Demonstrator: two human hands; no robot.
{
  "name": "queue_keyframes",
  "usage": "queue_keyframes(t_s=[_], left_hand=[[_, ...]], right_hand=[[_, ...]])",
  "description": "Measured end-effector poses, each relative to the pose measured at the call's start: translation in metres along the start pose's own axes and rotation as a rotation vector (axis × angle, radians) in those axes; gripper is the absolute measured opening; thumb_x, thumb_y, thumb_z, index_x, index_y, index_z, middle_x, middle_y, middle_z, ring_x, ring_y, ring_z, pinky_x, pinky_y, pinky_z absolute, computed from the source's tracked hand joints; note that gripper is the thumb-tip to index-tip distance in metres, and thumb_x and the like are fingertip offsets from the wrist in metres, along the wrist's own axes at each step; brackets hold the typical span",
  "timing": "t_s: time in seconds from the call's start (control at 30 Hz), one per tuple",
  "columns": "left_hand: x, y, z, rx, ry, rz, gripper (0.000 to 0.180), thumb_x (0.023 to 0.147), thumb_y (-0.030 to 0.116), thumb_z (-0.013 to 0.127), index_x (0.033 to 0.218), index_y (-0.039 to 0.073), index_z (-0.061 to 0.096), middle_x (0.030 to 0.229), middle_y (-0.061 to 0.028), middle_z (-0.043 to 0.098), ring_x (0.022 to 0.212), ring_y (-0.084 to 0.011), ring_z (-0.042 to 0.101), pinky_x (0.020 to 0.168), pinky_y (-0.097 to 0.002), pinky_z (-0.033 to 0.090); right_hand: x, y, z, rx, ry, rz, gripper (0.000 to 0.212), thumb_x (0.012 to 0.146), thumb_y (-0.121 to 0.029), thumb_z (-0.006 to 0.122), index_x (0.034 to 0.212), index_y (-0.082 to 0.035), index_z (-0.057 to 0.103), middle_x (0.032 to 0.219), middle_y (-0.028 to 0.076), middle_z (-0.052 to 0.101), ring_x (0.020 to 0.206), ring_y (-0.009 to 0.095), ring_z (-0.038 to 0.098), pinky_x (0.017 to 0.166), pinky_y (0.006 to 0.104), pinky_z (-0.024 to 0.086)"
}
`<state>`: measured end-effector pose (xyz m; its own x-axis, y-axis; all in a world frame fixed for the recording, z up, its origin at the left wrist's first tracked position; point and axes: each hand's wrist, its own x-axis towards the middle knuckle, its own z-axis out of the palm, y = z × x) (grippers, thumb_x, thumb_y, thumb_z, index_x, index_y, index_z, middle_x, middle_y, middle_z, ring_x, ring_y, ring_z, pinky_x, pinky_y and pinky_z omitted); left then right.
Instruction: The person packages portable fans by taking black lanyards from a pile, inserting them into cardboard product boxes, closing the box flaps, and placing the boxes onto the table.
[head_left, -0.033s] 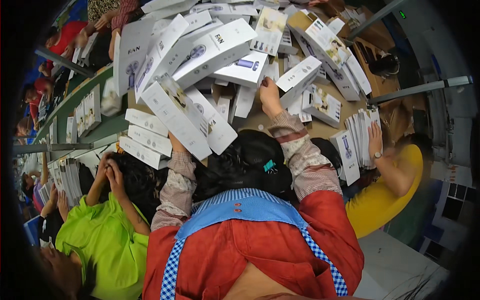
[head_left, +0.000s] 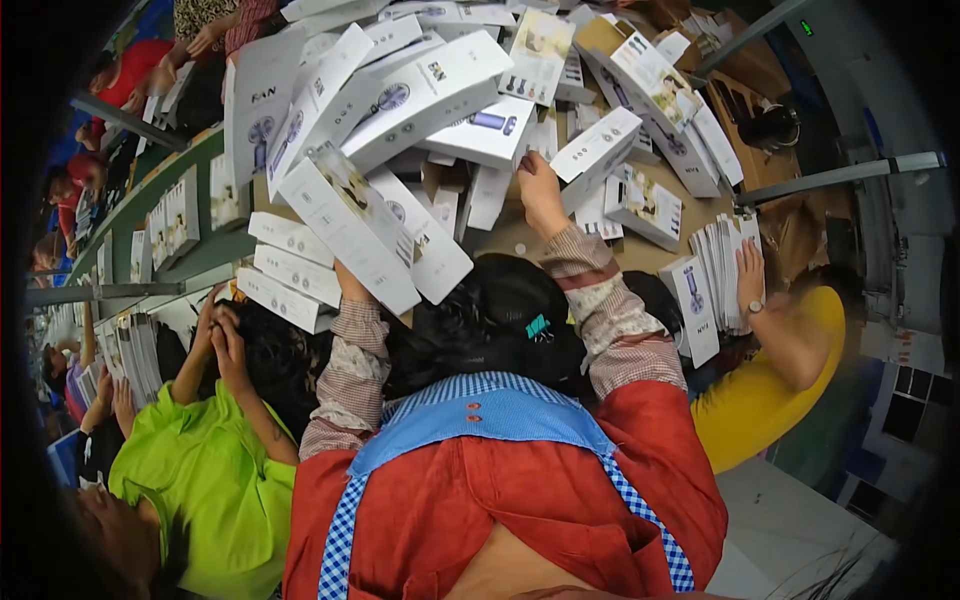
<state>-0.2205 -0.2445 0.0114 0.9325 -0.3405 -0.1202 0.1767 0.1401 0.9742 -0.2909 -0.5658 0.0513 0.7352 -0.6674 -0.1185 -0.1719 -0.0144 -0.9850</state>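
A tilted white fan box (head_left: 350, 230) leans at the near left of a heap of similar boxes. My left hand (head_left: 352, 285) reaches behind its lower edge, and its fingers are hidden there. At the middle of the heap my right hand (head_left: 541, 195) is closed, thumb and fingertips pressed together. Its fingertips are beside the end of a lying fan box (head_left: 485, 132) with a purple fan picture. What they pinch, if anything, I cannot make out. Just right of this hand lies another white box (head_left: 597, 145), tilted over others.
Three stacked white boxes (head_left: 290, 268) lie left of my left forearm. On the right, a person in yellow (head_left: 770, 390) rests a hand against a row of flat cartons (head_left: 715, 270). A person in bright green (head_left: 205, 480) is at my left. Boxes stand along a green belt (head_left: 205, 250).
A box on the green belt at the left was smeared before and now shows sharply. Both my hands and the heap stay almost where they were.
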Motion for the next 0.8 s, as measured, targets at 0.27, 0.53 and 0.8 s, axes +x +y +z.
queue_keyframes(t_s=[0.27,0.53,0.8], left_hand=[[-0.057,0.13,0.039,-0.439,0.181,-0.025,0.047,0.098,0.031,0.036,0.135,0.003,0.034,0.13,-0.0083,0.046,0.118,-0.0237,0.045,0.1,-0.036,0.036],[-0.071,0.122,0.065,0.432,0.099,0.388,0.088,0.072,0.004,0.066,0.143,0.001,0.014,0.14,-0.0203,0.027,0.127,-0.0322,0.032,0.106,-0.0407,0.026],[-0.058,0.129,0.083,1.113,-0.055,0.629,0.076,0.072,0.011,0.072,0.139,0.01,0.034,0.137,-0.0225,0.031,0.124,-0.0389,0.034,0.103,-0.0441,0.03]], right_hand=[[-0.122,-0.04,-0.026,-0.249,-0.253,-0.105,0.016,0.079,-0.005,0.058,0.094,0.002,0.061,0.089,0.011,0.063,0.083,0.02,0.061,0.075,0.0298,0.048],[-0.164,-0.007,0.011,-0.549,-0.518,-0.218,0.014,0.072,-0.011,0.068,0.08,-0.001,0.062,0.08,0.011,0.058,0.077,0.026,0.058,0.069,0.0354,0.047],[-0.182,0.014,0.021,-0.82,-0.464,-0.356,0.011,0.073,-0.014,0.064,0.075,-0.004,0.064,0.08,0.012,0.058,0.08,0.03,0.057,0.069,0.0399,0.047]])
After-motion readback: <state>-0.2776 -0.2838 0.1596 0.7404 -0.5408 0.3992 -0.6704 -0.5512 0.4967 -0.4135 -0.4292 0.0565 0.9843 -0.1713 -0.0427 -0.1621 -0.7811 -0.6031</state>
